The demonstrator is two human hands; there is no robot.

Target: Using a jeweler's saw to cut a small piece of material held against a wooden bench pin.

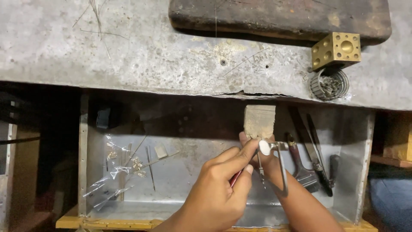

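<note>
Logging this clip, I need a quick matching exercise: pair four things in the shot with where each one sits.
Things:
1. brass block with round hollows
2. ribbed round cup
3. brush
4. clear plastic bags

Places:
A. left part of the metal tray
B. right part of the tray, beside dark hand tools
C. on the grey bench top, against the dark wooden slab
D. on the bench top, just below the brass block

Pairs: 1-C, 2-D, 3-B, 4-A
</note>
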